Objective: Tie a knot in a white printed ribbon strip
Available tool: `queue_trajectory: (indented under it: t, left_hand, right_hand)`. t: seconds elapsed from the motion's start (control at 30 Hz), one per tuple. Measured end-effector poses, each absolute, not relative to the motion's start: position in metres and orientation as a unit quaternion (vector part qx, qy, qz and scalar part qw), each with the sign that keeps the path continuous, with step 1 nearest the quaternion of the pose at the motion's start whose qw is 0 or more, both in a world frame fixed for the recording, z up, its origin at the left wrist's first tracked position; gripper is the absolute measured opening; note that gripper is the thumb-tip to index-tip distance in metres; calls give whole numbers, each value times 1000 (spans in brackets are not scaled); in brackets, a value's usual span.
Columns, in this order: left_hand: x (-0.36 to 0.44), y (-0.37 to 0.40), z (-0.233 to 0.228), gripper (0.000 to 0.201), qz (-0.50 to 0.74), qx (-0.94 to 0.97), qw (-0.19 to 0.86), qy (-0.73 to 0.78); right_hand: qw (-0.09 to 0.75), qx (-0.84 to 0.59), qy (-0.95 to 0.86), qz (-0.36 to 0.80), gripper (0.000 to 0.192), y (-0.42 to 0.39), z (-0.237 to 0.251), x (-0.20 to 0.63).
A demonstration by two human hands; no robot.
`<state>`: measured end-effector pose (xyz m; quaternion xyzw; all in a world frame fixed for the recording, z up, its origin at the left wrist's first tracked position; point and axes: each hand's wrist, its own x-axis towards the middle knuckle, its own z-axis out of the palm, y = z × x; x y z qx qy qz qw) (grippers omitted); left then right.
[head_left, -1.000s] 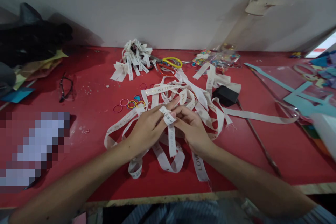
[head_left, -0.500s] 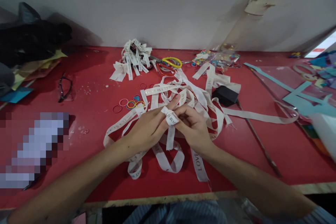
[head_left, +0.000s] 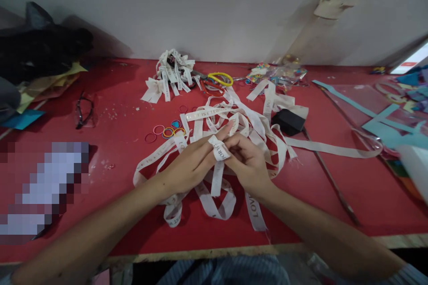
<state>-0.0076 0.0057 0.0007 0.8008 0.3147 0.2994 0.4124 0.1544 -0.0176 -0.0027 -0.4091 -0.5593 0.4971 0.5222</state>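
Between my two hands is a looped piece of white printed ribbon, its tail hanging down below my fingers. My left hand pinches the ribbon from the left, one finger stretched out past it. From the right, my right hand closes on the same ribbon with bent fingers and thumb. Fingertips of both hands meet around the loop, and part of their grip is hidden. Beneath and behind the hands lies a tangle of long printed ribbon, with a loose end near the front.
Colored rubber bands lie left of the ribbon. Behind are bunched ribbon pieces and yellow-handled scissors. Eyeglasses rest at left. A black block and a thin rod lie at right on the red table.
The ribbon loop in my fingers has turned slightly and its tail hangs a little lower. My hands stay almost in place, and the whole view has shifted slightly.
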Motion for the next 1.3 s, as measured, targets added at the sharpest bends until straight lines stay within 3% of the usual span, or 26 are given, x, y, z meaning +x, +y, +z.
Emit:
queue_trajectory:
  t: [0.97,1.3]
  left_hand:
    - [-7,6,-7,47,324,787,414,322]
    - [-5,4,1,33,328,806,360,336]
  right_hand:
    - [487,-433,-514,558,21,-14,-3,154]
    - [523,-443,-445,577,20,-15,-7,155]
